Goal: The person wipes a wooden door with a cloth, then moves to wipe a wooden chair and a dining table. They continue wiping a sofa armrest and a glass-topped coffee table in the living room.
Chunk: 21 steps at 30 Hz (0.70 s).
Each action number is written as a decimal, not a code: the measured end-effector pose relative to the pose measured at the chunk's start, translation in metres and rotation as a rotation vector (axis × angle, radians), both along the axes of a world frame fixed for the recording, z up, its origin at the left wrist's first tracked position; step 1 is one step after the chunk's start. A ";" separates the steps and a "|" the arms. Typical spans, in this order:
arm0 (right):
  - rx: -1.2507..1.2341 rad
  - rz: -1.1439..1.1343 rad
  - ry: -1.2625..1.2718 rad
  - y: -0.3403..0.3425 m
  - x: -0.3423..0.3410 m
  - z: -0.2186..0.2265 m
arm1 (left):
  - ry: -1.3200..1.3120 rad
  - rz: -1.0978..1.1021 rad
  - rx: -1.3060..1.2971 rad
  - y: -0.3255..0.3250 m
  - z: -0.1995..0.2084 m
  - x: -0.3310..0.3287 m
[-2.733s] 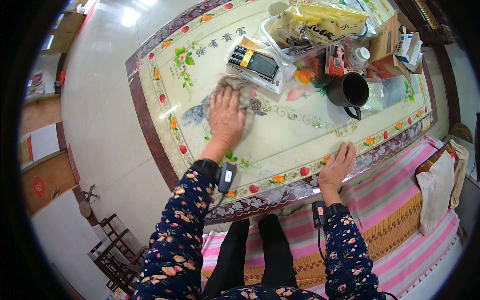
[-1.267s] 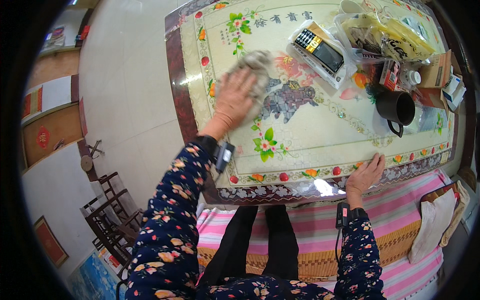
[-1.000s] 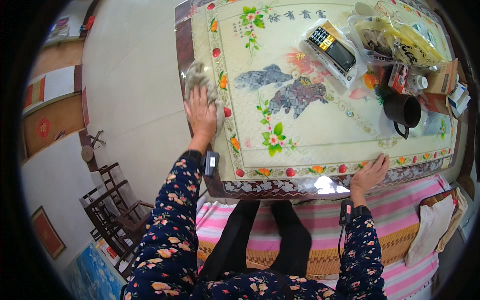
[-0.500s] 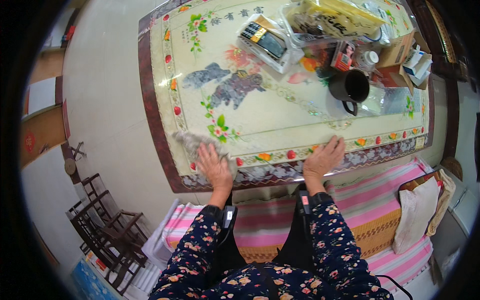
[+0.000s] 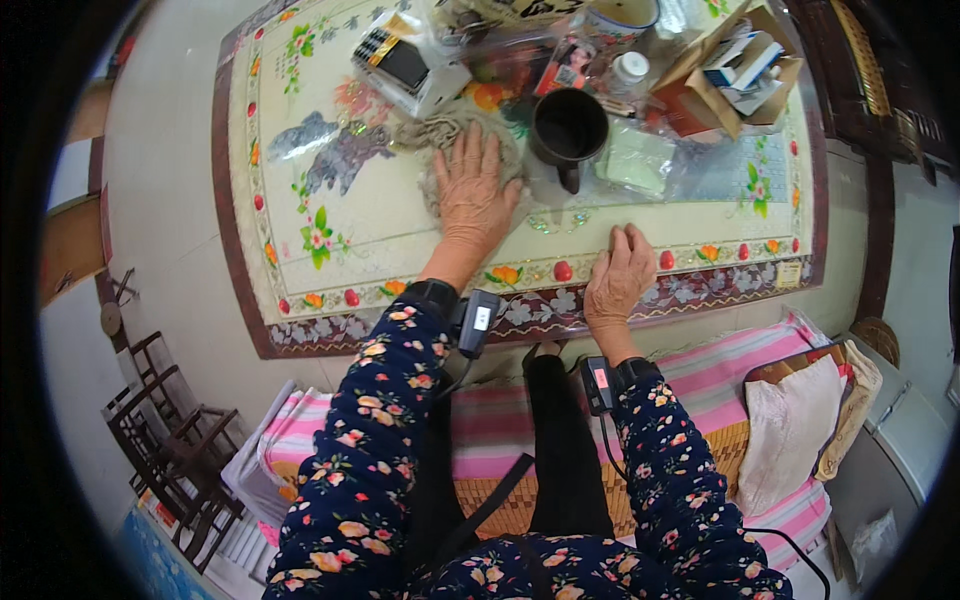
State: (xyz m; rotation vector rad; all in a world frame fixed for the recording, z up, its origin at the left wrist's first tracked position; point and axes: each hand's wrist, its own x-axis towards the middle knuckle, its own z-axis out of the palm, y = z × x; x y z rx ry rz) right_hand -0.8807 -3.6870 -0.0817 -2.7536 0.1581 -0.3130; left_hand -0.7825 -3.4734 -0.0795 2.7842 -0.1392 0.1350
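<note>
My left hand (image 5: 472,200) lies flat, fingers stretched out, on a crumpled grey-brown cloth (image 5: 428,131) on the patterned table cover (image 5: 400,225). The cloth bunches up beyond the fingertips and shows on both sides of the hand. Just right of it stands a dark mug (image 5: 569,148), upright, its handle toward me. My right hand (image 5: 620,278) rests near the table's front edge, holding nothing. Its fingers are loosely bent and a little apart. Beyond the cloth, a plastic-wrapped pack with a black calculator-like object (image 5: 405,65) lies close to the left fingertips.
Toward the back right are a white-capped bottle (image 5: 628,72), a red card box (image 5: 566,65), an open cardboard box (image 5: 700,95) of small packs and a pale green packet (image 5: 636,160). A bench with pink-striped cloth (image 5: 700,385) runs along the near side.
My left hand has pushed the cloth from the near left corner toward the middle, beside the mug. My right hand stays near the front edge. The whole view has shifted.
</note>
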 end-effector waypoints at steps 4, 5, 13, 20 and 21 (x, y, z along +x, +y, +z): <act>-0.051 0.024 -0.010 0.006 0.004 -0.004 | 0.067 -0.021 0.040 -0.004 0.010 -0.035; -0.067 0.019 -0.012 0.007 0.004 -0.003 | 0.070 -0.029 0.027 0.000 0.013 -0.047; -0.157 0.068 0.005 0.006 0.004 -0.004 | 0.073 0.094 0.053 0.099 0.005 -0.104; -0.239 0.078 -0.028 0.004 0.005 -0.010 | 0.061 0.252 0.247 0.256 -0.005 -0.160; -0.248 0.082 -0.033 0.002 0.005 -0.012 | 0.075 0.280 0.273 0.280 -0.006 -0.171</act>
